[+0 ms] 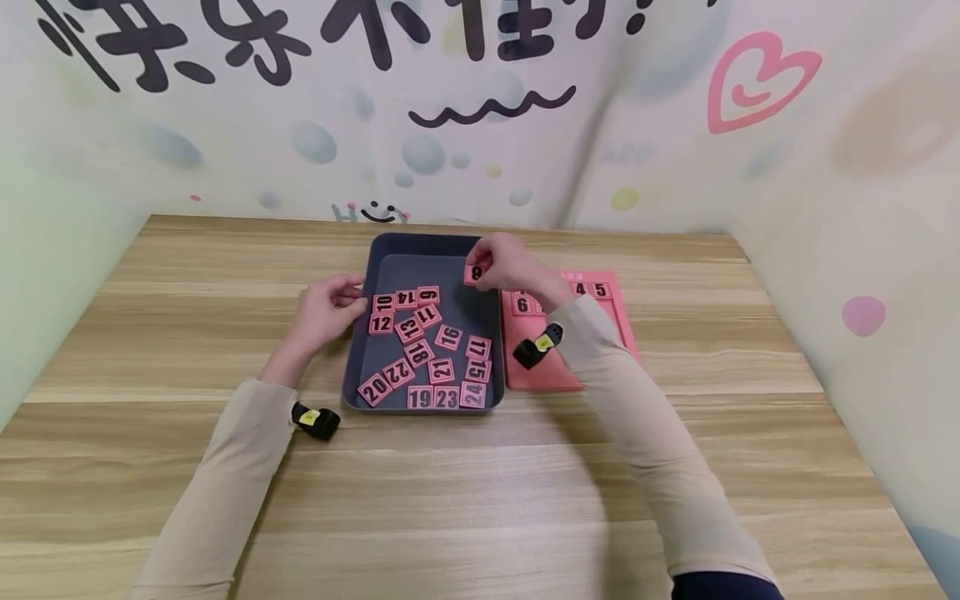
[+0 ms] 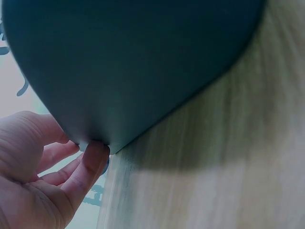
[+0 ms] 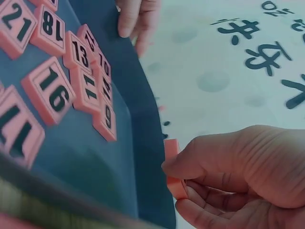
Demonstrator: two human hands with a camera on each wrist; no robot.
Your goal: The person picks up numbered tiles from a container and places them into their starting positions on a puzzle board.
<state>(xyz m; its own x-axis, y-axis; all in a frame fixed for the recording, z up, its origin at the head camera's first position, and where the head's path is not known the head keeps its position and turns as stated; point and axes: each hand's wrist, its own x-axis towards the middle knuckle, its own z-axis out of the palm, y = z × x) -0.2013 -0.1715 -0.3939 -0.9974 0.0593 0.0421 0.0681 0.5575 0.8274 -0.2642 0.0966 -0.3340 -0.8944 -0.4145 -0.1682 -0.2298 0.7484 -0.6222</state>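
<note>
In the head view my right hand (image 1: pixel 513 268) pinches a pink square number tile (image 1: pixel 475 273), marked 8, above the upper right of a dark grey tray (image 1: pixel 408 271). The right wrist view shows this tile (image 3: pixel 171 149) edge-on between thumb and fingers. My left hand (image 1: pixel 321 310) holds the tray's left edge, its fingers at the rim, as the left wrist view also shows. Several pink number tiles lie in the tray, among them 16 (image 1: pixel 448 337) and 21 (image 1: pixel 441 370), turned various ways.
Right of the tray lies a pink board (image 1: pixel 536 379); tiles 4 (image 1: pixel 580 289), 5 (image 1: pixel 602 290) and 6 (image 1: pixel 522 305) sit at its upper part, partly hidden by my right forearm. A decorated white wall (image 1: pixel 480 167) stands behind the wooden table (image 1: pixel 420 500).
</note>
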